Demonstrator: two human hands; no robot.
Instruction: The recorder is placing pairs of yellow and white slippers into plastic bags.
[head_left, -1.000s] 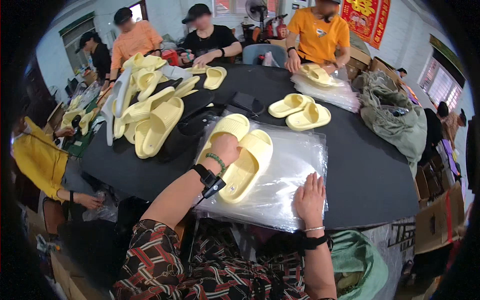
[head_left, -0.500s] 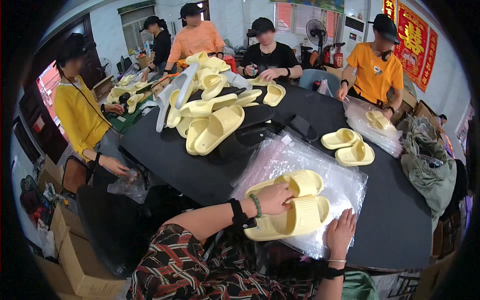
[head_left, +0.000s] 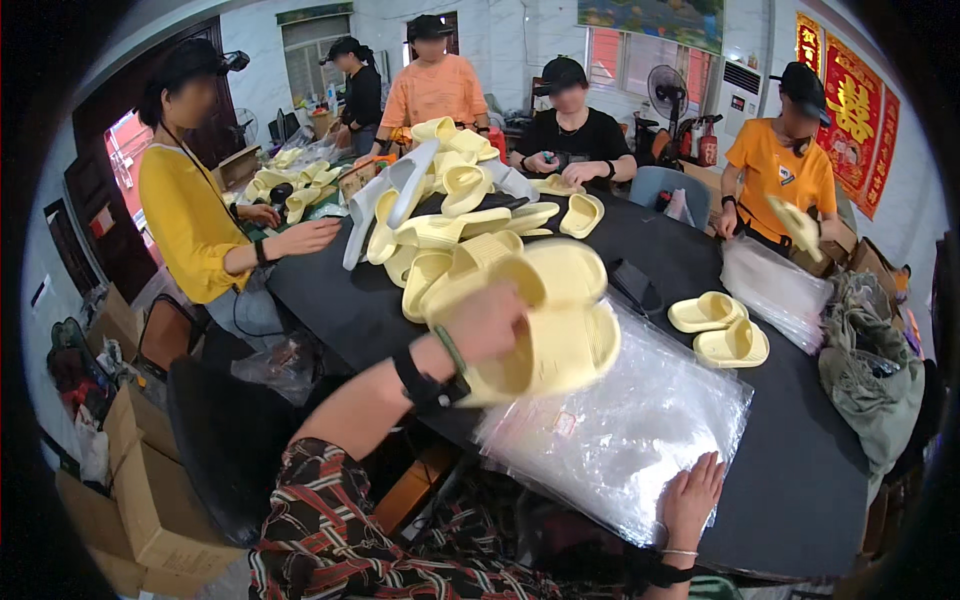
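A pair of pale yellow slippers (head_left: 575,345) is raised off the table, with my left hand (head_left: 482,325) gripping both at their inner edges. Hand and slippers are somewhat blurred. Beneath and to the right lies a stack of clear plastic bags (head_left: 590,450) at the table's near edge. My right hand (head_left: 693,500) rests flat on the right corner of that stack, fingers stretched out and holding nothing. Just behind the raised pair rises a heap of yellow slippers (head_left: 435,235), with a few grey ones (head_left: 410,185) among them.
Another yellow pair (head_left: 735,345) lies on the dark table (head_left: 790,450) right of the bags. At the right, a co-worker in orange (head_left: 780,165) holds a yellow slipper (head_left: 797,226) over more bags (head_left: 778,285). A co-worker in yellow (head_left: 190,220) stands left; cardboard boxes (head_left: 170,500) sit below.
My left hand has lifted the slippers off the bags, up and leftward toward the heap. My right hand stays on the bags. The co-worker in yellow has brought a hand over the table.
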